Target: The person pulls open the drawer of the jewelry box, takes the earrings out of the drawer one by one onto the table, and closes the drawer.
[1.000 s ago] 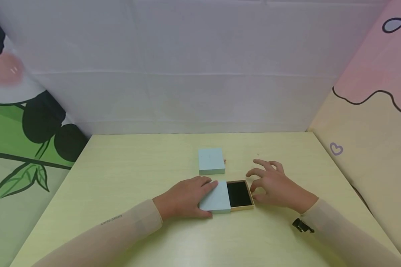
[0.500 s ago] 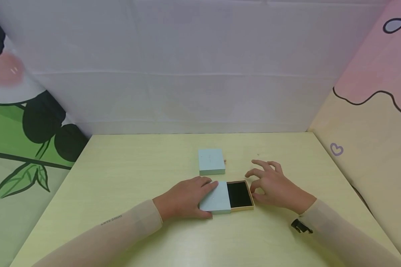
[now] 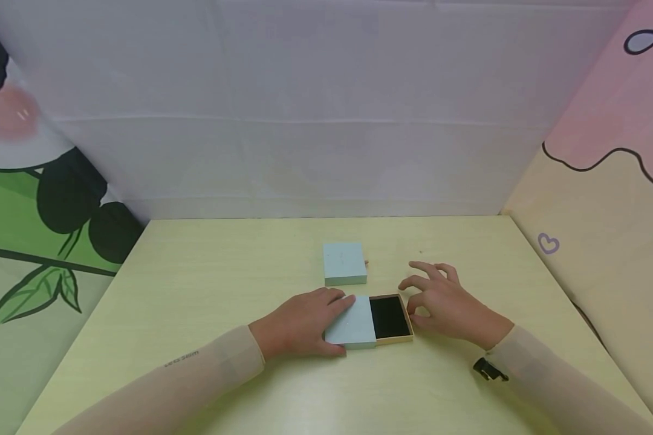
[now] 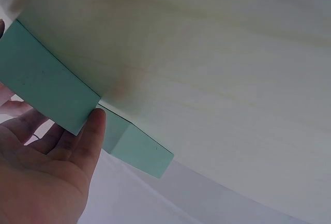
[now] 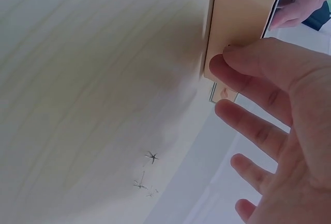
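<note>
A light-blue drawer box (image 3: 351,329) lies on the table, its tan inner tray with black lining (image 3: 390,316) partly slid out to the right. My left hand (image 3: 299,320) grips the box's sleeve from the left, fingers at the far side and thumb at the near side. At the tray's right end is my right hand (image 3: 446,302). Its thumb and index finger pinch at the tan end face (image 5: 240,22) in the right wrist view, and the pull tab between them is hidden. The other fingers are spread apart.
A second light-blue box (image 3: 344,263) sits just behind, with a small tab (image 3: 367,262) on its right side. Small dark star-like marks (image 5: 151,157) show on the table. A white cloth wall (image 3: 326,151) stands behind the table.
My right hand has shifted very slightly left. The left hand, the tray and both boxes look the same.
</note>
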`<action>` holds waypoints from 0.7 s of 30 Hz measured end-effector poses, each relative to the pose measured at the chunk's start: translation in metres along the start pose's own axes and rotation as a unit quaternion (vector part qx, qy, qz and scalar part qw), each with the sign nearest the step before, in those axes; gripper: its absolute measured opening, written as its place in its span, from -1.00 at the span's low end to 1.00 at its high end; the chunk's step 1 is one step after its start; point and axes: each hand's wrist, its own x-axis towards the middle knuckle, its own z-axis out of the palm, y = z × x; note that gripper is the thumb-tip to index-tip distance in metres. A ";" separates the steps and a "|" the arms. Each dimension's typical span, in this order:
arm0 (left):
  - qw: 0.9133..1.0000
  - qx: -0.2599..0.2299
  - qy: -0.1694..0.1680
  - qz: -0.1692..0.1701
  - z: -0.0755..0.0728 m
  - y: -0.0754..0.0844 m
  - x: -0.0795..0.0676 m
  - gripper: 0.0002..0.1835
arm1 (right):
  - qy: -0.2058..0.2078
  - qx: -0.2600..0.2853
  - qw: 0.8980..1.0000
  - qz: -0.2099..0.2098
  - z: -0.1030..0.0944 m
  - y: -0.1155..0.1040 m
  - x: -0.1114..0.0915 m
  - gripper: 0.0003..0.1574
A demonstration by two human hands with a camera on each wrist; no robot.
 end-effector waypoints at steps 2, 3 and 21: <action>1.000 -0.001 -0.001 -0.001 0.000 0.000 0.000 0.10 | -0.002 -0.001 1.000 0.000 0.000 0.000 0.000 -0.64; 1.000 0.000 -0.001 -0.001 0.000 0.000 0.000 0.10 | -0.003 -0.001 1.000 0.000 0.000 0.000 0.000 -0.64; 1.000 0.007 -0.001 0.002 -0.001 0.001 0.000 0.11 | -0.003 0.013 1.000 -0.007 -0.002 -0.003 0.001 -0.68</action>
